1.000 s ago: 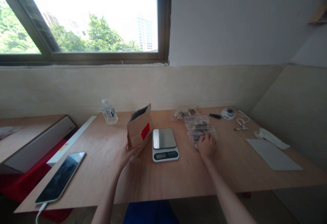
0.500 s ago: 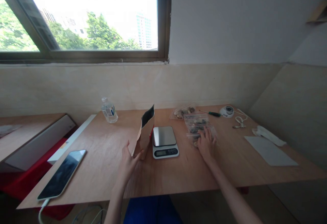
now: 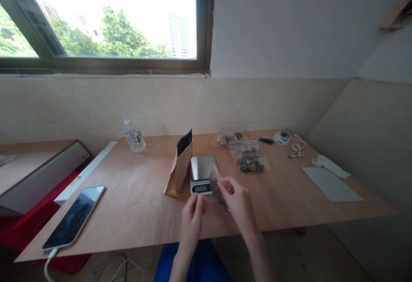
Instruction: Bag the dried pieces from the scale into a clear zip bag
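Pinched in my right hand (image 3: 236,200) is a small clear zip bag (image 3: 218,189) with dark brown pieces in it, held in front of the kitchen scale (image 3: 203,170). My left hand (image 3: 193,213) is just left of the bag, fingers curled together and apart from it; I see nothing in them. A brown paper bag (image 3: 180,166) stands upright with its top open, at the scale's left side. Right of the scale lie more zip bags (image 3: 252,164) of dark pieces, partly overlapping, with another zip bag (image 3: 228,137) behind them.
A water bottle (image 3: 134,137) stands at the back left, and a phone (image 3: 75,217) on a cable lies at the front left. A green-handled screwdriver (image 3: 265,140), a white dome camera (image 3: 282,137), a white sheet (image 3: 331,184) and a white bundle (image 3: 331,166) are on the right.
My right hand has lifted a zip bag from the pile and brought it left, before the scale. My left hand has let go of the paper bag and moved right, its fingers closing.
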The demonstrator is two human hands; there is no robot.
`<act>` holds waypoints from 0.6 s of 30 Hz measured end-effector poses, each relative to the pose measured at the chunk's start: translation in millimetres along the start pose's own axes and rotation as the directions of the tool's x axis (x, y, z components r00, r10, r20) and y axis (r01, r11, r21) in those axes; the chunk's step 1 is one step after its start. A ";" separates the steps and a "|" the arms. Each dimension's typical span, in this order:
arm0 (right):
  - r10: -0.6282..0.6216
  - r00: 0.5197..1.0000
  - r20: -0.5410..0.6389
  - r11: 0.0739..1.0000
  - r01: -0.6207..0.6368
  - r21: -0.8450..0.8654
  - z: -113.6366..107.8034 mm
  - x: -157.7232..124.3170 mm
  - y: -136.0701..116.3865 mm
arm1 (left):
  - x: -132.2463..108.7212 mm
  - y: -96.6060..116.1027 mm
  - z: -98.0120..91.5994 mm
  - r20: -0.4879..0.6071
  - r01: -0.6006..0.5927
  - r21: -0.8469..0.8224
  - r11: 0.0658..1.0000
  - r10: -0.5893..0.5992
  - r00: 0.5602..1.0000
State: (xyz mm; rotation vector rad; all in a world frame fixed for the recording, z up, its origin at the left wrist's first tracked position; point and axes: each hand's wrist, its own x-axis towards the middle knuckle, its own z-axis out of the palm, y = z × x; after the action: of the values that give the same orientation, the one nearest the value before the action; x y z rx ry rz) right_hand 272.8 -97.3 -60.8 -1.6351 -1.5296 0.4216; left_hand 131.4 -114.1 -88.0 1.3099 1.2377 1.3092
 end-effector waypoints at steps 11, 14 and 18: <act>-0.141 0.986 0.087 0.912 0.095 0.400 34.3 -34.3 -29.7 | 0.6 -16.3 -2.7 0.011 0.070 -0.177 0.982 -0.069 0.998; -0.158 0.982 0.104 0.907 0.102 0.409 30.4 -36.9 -31.7 | 0.6 -14.7 -4.5 -0.012 0.043 -0.102 0.994 -0.045 0.999; -0.114 0.990 0.087 0.907 0.068 0.415 31.5 -37.6 -26.8 | 3.3 -10.7 -4.5 0.038 0.006 -0.069 0.998 -0.004 0.999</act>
State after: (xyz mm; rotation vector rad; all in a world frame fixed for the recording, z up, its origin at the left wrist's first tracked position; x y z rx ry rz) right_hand 224.8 -124.3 -70.4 -1.2234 -1.4690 0.7393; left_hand 126.1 -109.9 -98.0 1.2762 1.1589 1.3065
